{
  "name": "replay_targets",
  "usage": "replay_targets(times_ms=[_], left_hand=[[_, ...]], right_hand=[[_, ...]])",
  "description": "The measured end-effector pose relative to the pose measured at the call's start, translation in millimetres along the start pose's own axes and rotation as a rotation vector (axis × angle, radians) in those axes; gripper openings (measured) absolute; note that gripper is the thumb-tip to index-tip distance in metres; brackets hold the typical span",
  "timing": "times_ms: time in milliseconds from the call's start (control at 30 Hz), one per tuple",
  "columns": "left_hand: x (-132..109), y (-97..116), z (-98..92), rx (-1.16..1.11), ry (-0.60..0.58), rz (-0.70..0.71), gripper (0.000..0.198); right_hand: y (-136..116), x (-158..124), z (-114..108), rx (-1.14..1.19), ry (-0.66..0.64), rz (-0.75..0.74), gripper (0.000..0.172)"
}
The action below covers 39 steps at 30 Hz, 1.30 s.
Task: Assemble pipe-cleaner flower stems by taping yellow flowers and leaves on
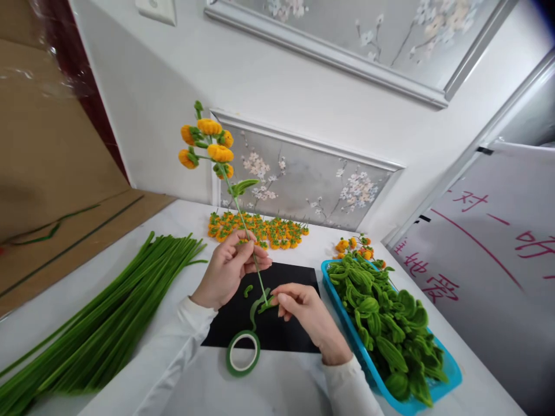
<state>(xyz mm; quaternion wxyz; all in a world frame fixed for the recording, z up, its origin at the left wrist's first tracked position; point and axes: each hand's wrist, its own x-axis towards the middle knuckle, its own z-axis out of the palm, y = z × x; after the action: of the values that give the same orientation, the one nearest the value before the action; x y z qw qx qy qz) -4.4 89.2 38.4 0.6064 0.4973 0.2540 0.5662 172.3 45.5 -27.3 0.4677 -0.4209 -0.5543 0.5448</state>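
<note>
My left hand (234,268) is closed round the thin green stem of a chenille flower spray (220,152), which stands tilted with several orange pumpkin-like blooms and a green leaf. At the stem's lower end my right hand (306,312) pinches a small fuzzy green leaf (265,306); its hold is partly hidden by the fingers. A pale green strip runs from that spot down to a roll of green floral tape (228,358) at the mat's front edge. A short curled green piece (248,290) lies on the black mat (299,335).
Long green chenille stems (125,312) lie in a bundle at left. Many small orange blooms (281,232) stand behind the mat. At right, a blue basket (451,375) is heaped with green leaves (390,329), with another orange spray (355,247) behind it.
</note>
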Motion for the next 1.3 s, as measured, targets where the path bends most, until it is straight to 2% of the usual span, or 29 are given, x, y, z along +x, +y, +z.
replay_targets(times_ms=[133, 233, 367, 533, 633, 700, 733, 800, 867, 933, 1067, 1300], left_hand=[[-0.1, 0.3, 1.3, 0.002, 0.002, 0.016, 0.011], [-0.4, 0.3, 2.1, 0.003, 0.002, 0.015, 0.011], [-1.1, -0.4, 1.9, 0.005, 0.006, 0.000, 0.011], [-2.2, -1.2, 0.7, 0.006, 0.020, -0.023, 0.011], [-3.8, -0.9, 0.1, 0.020, 0.003, -0.043, 0.012], [-5.0, -1.4, -0.6, 0.039, -0.013, -0.050, 0.012], [-5.7, -2.1, -1.1, 0.052, -0.021, -0.047, 0.013], [-7.0, -4.4, -1.9, 0.083, -0.031, -0.035, 0.013], [-8.4, -7.6, -1.7, 0.119, -0.036, -0.023, 0.012], [-10.0, -10.8, -0.2, 0.145, -0.040, -0.004, 0.010], [-13.8, -15.1, 5.2, 0.188, -0.071, 0.002, 0.012], [-15.8, -17.4, 8.4, 0.225, -0.056, 0.027, 0.018]], right_hand=[[2.3, -1.7, 12.2, -0.002, -0.056, -0.046, 0.024], [3.3, -2.9, 19.6, -0.109, -0.025, -0.133, 0.021], [2.8, -4.4, 24.0, -0.502, 0.089, -0.416, 0.007], [8.0, -3.4, 27.0, -0.881, 0.176, -0.797, 0.017], [9.8, -2.4, 28.9, -1.007, 0.200, -0.908, 0.018], [7.8, -2.8, 29.5, -1.000, 0.161, -0.863, 0.018], [6.1, -3.2, 29.6, -0.959, 0.129, -0.789, 0.016], [2.9, -4.1, 29.7, -0.807, 0.044, -0.558, 0.009], [3.4, -3.7, 30.5, -0.607, -0.028, -0.318, 0.018], [9.8, -0.8, 32.5, -0.432, -0.029, -0.184, 0.019], [33.2, 11.6, 36.8, -0.312, 0.082, -0.175, 0.036], [58.3, 26.8, 36.9, -0.316, 0.214, -0.311, 0.044]])
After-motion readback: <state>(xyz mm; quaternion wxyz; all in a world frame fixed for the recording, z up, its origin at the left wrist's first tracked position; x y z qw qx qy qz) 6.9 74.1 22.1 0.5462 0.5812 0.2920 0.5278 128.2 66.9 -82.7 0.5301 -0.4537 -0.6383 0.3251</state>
